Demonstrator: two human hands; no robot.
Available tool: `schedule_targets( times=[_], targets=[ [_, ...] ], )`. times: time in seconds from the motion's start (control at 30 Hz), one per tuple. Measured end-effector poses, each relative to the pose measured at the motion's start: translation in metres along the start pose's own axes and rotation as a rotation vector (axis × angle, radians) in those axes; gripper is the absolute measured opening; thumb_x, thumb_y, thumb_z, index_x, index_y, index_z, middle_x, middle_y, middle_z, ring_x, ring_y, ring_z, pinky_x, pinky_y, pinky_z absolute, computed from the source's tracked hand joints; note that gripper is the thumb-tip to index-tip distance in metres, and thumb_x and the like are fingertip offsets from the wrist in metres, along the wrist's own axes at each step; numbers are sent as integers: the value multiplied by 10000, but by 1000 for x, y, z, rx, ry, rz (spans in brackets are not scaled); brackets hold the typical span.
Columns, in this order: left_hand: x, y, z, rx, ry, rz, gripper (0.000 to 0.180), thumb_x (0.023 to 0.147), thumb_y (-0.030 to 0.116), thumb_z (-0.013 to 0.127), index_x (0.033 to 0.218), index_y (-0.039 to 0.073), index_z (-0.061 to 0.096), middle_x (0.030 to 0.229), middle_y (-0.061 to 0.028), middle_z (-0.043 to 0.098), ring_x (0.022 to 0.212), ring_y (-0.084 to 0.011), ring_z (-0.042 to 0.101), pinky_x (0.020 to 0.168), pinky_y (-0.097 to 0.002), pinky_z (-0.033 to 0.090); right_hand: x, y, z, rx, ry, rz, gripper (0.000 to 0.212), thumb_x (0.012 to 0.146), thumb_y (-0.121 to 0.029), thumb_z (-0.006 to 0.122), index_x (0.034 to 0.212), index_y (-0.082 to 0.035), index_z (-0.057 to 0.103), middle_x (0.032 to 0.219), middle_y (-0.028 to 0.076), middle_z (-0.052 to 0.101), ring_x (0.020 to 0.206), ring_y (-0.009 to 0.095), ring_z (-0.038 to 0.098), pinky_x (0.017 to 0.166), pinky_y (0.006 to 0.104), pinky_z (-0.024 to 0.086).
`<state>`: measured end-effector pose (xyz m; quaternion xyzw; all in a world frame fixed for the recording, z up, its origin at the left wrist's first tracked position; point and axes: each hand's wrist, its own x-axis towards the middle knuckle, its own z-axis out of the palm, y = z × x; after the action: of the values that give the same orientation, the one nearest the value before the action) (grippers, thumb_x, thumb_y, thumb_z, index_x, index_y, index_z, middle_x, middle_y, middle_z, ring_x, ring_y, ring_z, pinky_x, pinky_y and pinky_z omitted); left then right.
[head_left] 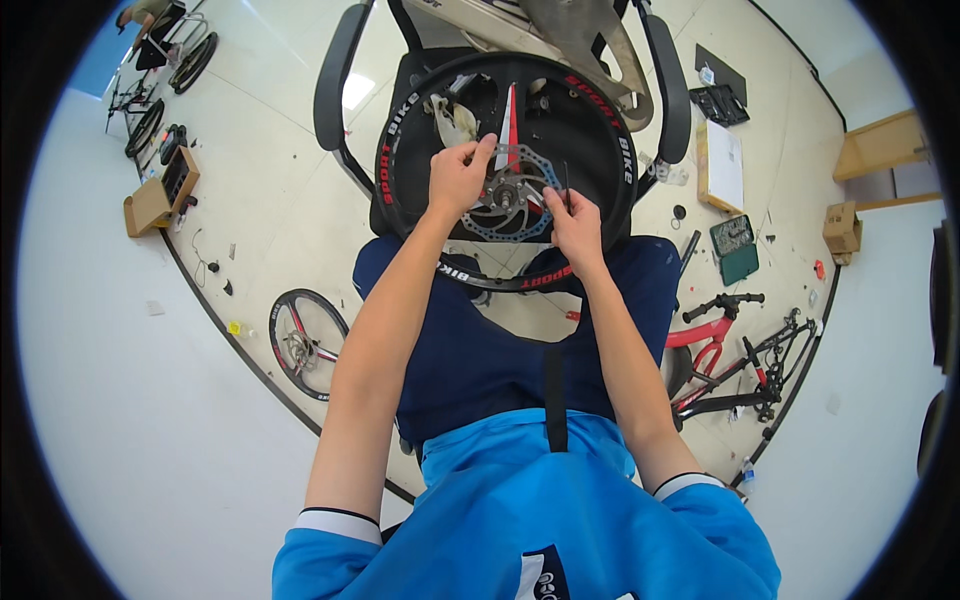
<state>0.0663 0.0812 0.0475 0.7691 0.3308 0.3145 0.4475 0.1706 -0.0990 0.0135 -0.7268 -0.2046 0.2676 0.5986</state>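
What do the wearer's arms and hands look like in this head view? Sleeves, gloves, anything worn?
Both hands are bare: no gloves on the left hand or the right hand, and no watch or rings that I can make out. The forearms are bare too. Short bright blue sleeves with white cuffs end above the elbows, part of a blue shirt.

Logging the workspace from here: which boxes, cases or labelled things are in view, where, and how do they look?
Cardboard box: far left floor, brown, open.
Cardboard box: right floor, small, brown.
Green case: right floor, open, rectangular.
Flat box: right of chair, white top, brown edge.
Wheel: red and white rim lettering.
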Motion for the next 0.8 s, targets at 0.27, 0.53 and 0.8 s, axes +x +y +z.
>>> schedule_targets(
  times=[0.27,0.53,0.8],
  targets=[
    [-4,4,-1,-42,186,-19,559,982,435,629,735,-66,606,548,-152,481,507,-209,423,548,-380,404,25,-36,-4,-181,-15,-270,401,898,-287,747,732,51,608,571,87,521,551,115,438,531,331,393],
    [3,10,13,-78,281,-67,586,1005,421,597,691,-73,562,521,-149,432,497,-203,389,532,-392,374,53,-73,-17,-349,-41,-319,408,875,-265,760,699,59,586,545,92,514,512,137,446,529,335,403],
    [27,5,20,40,74,54,520,984,411,646,776,-65,609,542,-108,451,537,-141,384,531,-346,389,44,-22,-21,-228,24,-187,405,898,-293,753,715,41,616,535,33,497,538,79,448,522,294,387]
  ],
)
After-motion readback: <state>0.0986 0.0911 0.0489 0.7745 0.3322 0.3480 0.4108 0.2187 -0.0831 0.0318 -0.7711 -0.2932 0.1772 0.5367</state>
